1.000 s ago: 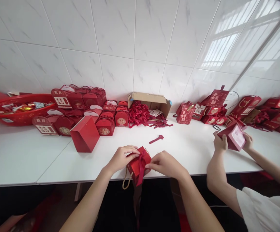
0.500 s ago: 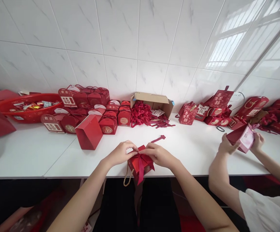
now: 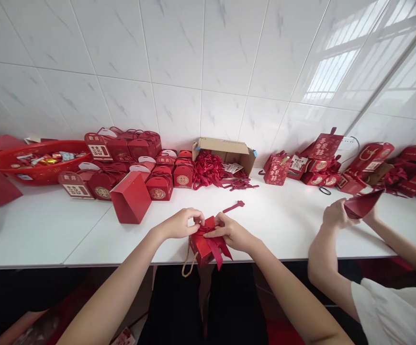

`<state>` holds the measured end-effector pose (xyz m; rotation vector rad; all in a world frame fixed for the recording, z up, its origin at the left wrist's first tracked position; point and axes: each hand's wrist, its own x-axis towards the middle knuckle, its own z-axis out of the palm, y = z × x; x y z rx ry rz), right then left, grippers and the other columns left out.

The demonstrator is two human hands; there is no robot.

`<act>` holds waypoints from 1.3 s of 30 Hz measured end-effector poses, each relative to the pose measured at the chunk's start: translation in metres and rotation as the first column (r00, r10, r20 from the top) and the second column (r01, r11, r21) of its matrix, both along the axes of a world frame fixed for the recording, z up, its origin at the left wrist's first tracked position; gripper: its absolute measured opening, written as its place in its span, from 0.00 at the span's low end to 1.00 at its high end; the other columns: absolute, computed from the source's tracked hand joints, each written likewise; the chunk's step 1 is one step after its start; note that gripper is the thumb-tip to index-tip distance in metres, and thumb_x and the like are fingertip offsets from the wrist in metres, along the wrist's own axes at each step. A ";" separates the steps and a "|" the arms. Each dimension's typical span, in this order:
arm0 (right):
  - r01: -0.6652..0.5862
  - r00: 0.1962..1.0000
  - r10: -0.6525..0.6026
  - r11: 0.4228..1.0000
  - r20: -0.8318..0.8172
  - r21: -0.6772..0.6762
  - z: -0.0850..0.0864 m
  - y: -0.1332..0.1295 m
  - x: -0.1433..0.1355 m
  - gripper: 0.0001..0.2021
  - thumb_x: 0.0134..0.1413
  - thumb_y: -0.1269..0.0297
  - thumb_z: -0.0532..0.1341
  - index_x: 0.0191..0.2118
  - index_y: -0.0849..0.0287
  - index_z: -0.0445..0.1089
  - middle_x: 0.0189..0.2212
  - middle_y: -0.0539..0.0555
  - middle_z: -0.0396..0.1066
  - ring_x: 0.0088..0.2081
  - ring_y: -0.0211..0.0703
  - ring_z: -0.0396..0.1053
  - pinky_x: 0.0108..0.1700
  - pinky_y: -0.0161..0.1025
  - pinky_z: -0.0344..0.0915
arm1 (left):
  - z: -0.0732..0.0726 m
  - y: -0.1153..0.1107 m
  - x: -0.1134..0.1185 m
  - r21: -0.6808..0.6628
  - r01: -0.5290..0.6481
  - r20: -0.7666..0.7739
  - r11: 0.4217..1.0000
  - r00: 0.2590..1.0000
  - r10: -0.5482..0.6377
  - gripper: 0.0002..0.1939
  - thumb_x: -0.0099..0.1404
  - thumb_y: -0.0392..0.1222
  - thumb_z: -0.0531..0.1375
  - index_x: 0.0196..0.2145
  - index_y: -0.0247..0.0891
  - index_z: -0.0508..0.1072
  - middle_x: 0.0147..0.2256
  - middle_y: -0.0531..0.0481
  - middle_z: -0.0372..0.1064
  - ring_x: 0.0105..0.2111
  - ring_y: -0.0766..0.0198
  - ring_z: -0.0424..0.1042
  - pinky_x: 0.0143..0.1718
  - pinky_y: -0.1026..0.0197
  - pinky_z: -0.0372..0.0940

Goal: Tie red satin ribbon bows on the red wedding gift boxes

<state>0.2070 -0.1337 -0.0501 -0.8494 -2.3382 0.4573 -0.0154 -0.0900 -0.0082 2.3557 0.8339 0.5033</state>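
Observation:
A small red gift box (image 3: pixel 199 247) sits at the table's front edge, with a gold rope handle (image 3: pixel 186 270) drooping over the edge on its left. Across its top runs a red ribbon (image 3: pixel 216 249), its tails hanging down the right side. My left hand (image 3: pixel 183 223) is curled at the box's upper left, thumb and fingers pinched on the ribbon. From the right, my right hand (image 3: pixel 232 232) grips the ribbon near its middle, index finger pointing across the top. Just beyond lies a dark red strip with a flower-shaped end (image 3: pixel 234 206).
Behind stand stacked red boxes (image 3: pixel 121 146), an open-sided red box (image 3: pixel 130 199) and a cardboard carton (image 3: pixel 225 143) spilling red ribbons (image 3: pixel 208 168). A red basin (image 3: pixel 46 177) holds wrapped items. At right, a co-worker's hands (image 3: pixel 335 214) hold a red folded piece (image 3: pixel 364 205).
My fingers have shifted on the ribbon; the right index finger now reaches left across the box top. The ribbon tails swung right. The co-worker's box has turned, hiding its pink side.

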 end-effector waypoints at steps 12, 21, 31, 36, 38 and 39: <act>-0.041 0.998 0.041 0.999 -0.051 -0.012 -0.009 0.005 0.001 0.20 0.58 0.78 0.53 0.43 0.47 0.76 0.36 0.53 0.55 0.38 0.39 0.60 0.39 0.37 0.67 | -0.003 0.003 0.006 0.023 0.034 -0.132 0.999 0.991 -0.031 0.02 0.51 0.35 0.58 0.25 0.40 0.67 0.43 0.48 0.61 0.48 0.52 0.57 0.51 0.51 0.56; -0.076 0.989 0.071 0.997 -0.130 -0.030 -0.010 0.006 0.003 0.19 0.58 0.78 0.53 0.42 0.49 0.77 0.35 0.53 0.54 0.38 0.38 0.60 0.39 0.37 0.68 | -0.003 0.013 0.005 -0.041 0.137 -0.093 0.990 0.986 -0.140 0.08 0.57 0.43 0.61 0.24 0.40 0.68 0.52 0.52 0.63 0.55 0.54 0.55 0.55 0.54 0.54; -0.098 0.978 0.095 0.995 -0.183 -0.010 -0.012 0.006 0.000 0.18 0.61 0.74 0.51 0.41 0.49 0.77 0.34 0.52 0.53 0.38 0.38 0.60 0.40 0.39 0.69 | 0.000 0.007 0.001 -0.059 0.133 0.014 0.989 0.991 -0.132 0.08 0.59 0.45 0.61 0.25 0.41 0.70 0.52 0.51 0.64 0.55 0.55 0.56 0.55 0.54 0.54; -0.085 0.977 0.083 0.996 -0.197 -0.002 -0.013 0.006 0.001 0.18 0.61 0.74 0.51 0.42 0.49 0.77 0.34 0.52 0.53 0.37 0.39 0.59 0.39 0.40 0.69 | -0.006 0.003 0.000 -0.089 0.005 0.080 0.996 0.997 0.002 0.12 0.58 0.47 0.61 0.23 0.39 0.65 0.46 0.48 0.68 0.54 0.53 0.57 0.54 0.50 0.54; -0.085 0.976 0.085 0.996 -0.200 0.005 -0.012 0.005 0.000 0.18 0.61 0.75 0.51 0.42 0.50 0.77 0.34 0.53 0.54 0.37 0.39 0.60 0.39 0.39 0.68 | -0.010 0.000 0.003 -0.099 -0.043 0.130 0.994 0.990 0.055 0.12 0.58 0.47 0.60 0.24 0.40 0.63 0.44 0.47 0.69 0.52 0.54 0.59 0.54 0.51 0.54; -0.085 0.975 0.087 0.996 -0.202 0.016 -0.012 0.005 0.000 0.18 0.61 0.75 0.51 0.42 0.51 0.77 0.34 0.53 0.54 0.37 0.39 0.60 0.38 0.39 0.68 | -0.012 -0.002 0.005 -0.108 -0.066 0.158 0.992 0.984 0.083 0.12 0.58 0.46 0.60 0.24 0.40 0.62 0.43 0.47 0.70 0.51 0.55 0.60 0.54 0.51 0.54</act>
